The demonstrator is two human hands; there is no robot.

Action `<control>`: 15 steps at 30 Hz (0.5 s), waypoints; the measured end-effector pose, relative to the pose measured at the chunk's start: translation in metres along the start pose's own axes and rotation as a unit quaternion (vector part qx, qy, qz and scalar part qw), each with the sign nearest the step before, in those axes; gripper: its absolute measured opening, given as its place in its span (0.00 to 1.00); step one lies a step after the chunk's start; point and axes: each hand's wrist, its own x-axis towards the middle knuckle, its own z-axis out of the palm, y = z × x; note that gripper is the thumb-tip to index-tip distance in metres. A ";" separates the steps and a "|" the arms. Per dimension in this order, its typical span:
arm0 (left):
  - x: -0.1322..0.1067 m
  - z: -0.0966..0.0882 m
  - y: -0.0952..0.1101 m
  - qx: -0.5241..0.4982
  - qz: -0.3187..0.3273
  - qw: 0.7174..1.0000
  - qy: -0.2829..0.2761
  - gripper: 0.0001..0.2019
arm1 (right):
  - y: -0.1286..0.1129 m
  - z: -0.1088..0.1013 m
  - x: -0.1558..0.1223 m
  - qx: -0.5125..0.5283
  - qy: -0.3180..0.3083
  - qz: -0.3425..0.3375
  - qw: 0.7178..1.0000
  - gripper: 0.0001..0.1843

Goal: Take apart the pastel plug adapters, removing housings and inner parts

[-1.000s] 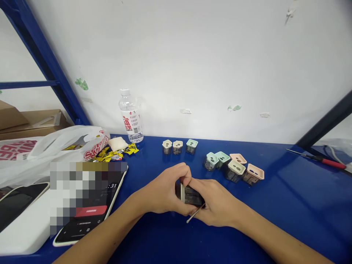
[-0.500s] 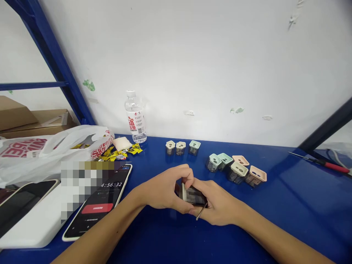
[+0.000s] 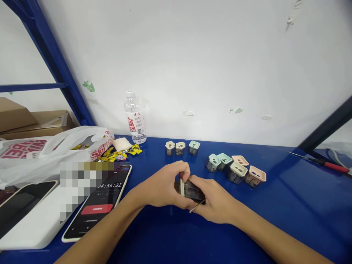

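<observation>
Left hand (image 3: pixel 162 185): gripping the clear plastic cartridge (image 3: pixel 191 190) at its left end, with the fingers curling over the top and the pale end piece (image 3: pixel 182 187) standing upright against them.

Right hand (image 3: pixel 216 201): pressing in from the opposite side, its fingers closing over the cartridge while a thin pale rod (image 3: pixel 197 206) is angling out beneath them (the fingers hide where the rod's inner end lies).

Hands: together, clamping the cartridge between them, apparently clear of the blue workbench (image 3: pixel 247 227) at its front centre.

Hold: the close two-handed grip seems well suited to this work, as it is bracing the cartridge from both ends and keeping the rod short and controlled.

Nearby cartridges: a row of three pastel-capped cartridges (image 3: pixel 180 147) is standing just beyond the hands, and a cluster of mint, cream and pink ones (image 3: pixel 233 168) is sitting to the right.

Bench items: a smartphone (image 3: pixel 96 203) is showing a 04:56:32 timer beside the left forearm, a water bottle (image 3: pixel 135 119) is standing against the wall, and a red-handled screwdriver (image 3: pixel 334 167) is lying at the far right — well apart from the hands.
</observation>
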 end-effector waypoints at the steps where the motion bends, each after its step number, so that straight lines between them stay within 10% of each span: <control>1: -0.001 -0.002 0.000 -0.018 -0.004 1.000 -0.009 0.22 | 0.000 0.000 0.000 0.003 0.001 -0.002 1.000 0.13; 15: -0.002 -0.023 -0.005 -0.079 0.005 0.997 0.020 0.20 | 0.003 -0.006 0.001 -0.021 0.028 0.066 0.997 0.18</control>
